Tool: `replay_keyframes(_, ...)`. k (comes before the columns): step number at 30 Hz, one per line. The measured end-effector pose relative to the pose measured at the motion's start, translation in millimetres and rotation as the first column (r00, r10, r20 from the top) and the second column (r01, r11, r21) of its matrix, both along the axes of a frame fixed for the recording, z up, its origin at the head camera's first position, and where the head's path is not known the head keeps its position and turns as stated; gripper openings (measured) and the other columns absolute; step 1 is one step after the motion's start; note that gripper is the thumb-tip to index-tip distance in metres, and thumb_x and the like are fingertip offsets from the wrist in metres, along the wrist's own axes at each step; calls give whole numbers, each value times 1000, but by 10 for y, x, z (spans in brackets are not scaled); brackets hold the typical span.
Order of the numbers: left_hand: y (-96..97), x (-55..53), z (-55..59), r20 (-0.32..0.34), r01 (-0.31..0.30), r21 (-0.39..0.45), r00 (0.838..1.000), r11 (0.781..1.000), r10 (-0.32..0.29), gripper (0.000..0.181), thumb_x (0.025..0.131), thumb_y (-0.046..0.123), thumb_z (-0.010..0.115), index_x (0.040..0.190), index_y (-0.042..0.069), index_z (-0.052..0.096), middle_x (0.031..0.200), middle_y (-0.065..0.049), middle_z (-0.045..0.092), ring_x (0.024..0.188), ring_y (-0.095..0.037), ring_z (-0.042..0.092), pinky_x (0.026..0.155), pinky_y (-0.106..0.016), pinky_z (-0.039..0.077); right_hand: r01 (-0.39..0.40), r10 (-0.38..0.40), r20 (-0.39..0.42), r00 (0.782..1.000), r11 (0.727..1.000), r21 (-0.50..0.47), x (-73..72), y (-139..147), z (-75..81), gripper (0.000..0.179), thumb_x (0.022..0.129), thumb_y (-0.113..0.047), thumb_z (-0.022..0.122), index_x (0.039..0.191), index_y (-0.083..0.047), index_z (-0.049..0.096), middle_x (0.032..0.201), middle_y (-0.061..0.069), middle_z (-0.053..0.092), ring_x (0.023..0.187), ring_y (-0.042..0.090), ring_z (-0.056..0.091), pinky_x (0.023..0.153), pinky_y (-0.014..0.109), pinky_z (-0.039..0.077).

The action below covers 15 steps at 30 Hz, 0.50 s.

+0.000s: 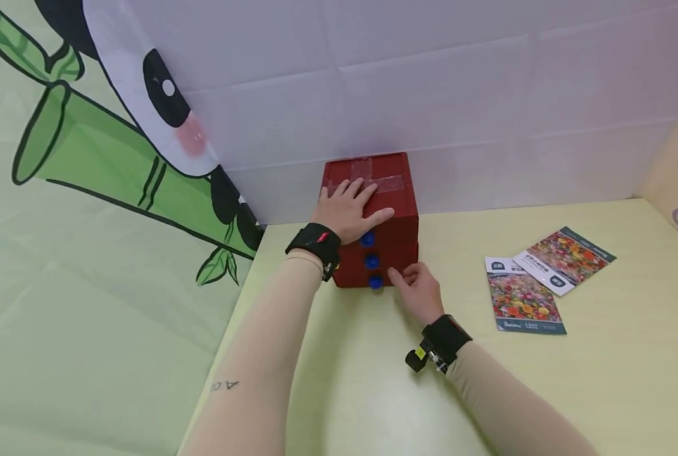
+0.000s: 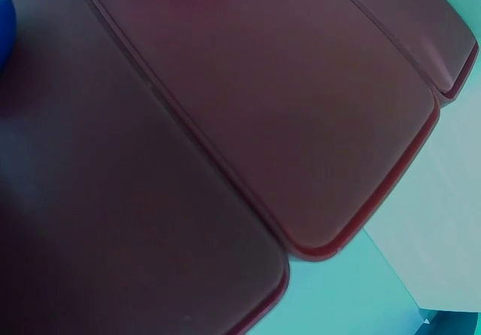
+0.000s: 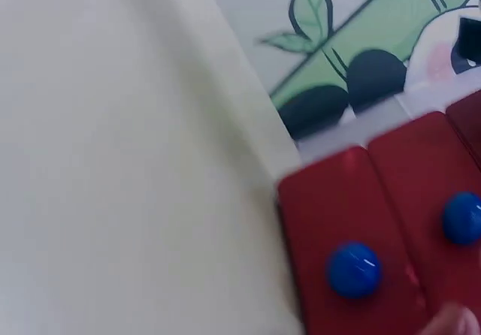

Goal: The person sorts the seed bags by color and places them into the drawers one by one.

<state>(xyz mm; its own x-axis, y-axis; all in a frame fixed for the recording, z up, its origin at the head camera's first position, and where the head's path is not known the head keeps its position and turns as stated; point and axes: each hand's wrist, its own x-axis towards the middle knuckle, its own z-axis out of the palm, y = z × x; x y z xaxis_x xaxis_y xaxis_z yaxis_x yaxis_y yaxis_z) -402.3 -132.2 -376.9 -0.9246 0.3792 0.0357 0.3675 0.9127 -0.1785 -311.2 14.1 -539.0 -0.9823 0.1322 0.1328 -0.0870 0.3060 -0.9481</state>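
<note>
A small red drawer cabinet (image 1: 392, 250) stands at the back of the table, with strips of clear tape on its top. Three blue round knobs (image 1: 372, 261) run down its front, one per drawer. Fingers spread, my left hand (image 1: 344, 212) rests on the top near the front edge. My right hand (image 1: 420, 296) is at the lower right of the front, fingers loosely bent, thumb right by the bottom drawer. In the left wrist view the drawer fronts (image 2: 301, 125) sit flush together. The right wrist view shows the bottom knob (image 3: 353, 270) and a fingertip (image 3: 453, 320) close to the drawers.
Two flat packets with flower pictures, a lower packet (image 1: 523, 304) and an upper packet (image 1: 566, 259), overlap on the pale table (image 1: 384, 386) to the right. A white cloth wall (image 1: 458, 114) stands right behind the cabinet. A printed green bamboo panel (image 1: 105, 152) lines the left side.
</note>
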Motion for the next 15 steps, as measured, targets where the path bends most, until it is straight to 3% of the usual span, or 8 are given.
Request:
replay_keyframes(3,7,-3,31,1,-3,-5,1000,1000,3,85,82,82,13,150,32,15,156,-2,17,140,-25,12,110,-60,11,-121,119,117,986,992,14,35,-77,-61,44,89,-51,58,88,-8,57,74,6,56,68,21,51,59,31,40)
replay_keyframes(7,40,-2,55,3,10,3,1000,1000,-10,85,83,82,13,151,31,16,156,-3,18,140,-26,13,110,-60,11,-182,175,221,960,983,12,-5,-171,-157,49,89,-55,55,81,-7,61,70,4,55,67,21,50,57,30,39)
replay_keyframes(13,41,10,66,6,4,14,1000,1000,-4,84,84,81,16,151,30,17,155,-4,19,139,-27,14,110,-61,12,-245,240,299,924,969,-20,-139,-319,-247,58,88,-60,53,57,-11,50,51,0,42,47,20,45,42,28,30)
replay_keyframes(15,21,9,68,0,2,22,1000,1000,-2,84,84,81,17,150,30,18,155,-4,20,139,-27,15,110,-61,12,-255,246,295,923,967,-6,-180,-366,-249,59,88,-61,53,54,-13,47,48,-1,40,43,20,43,40,28,28)
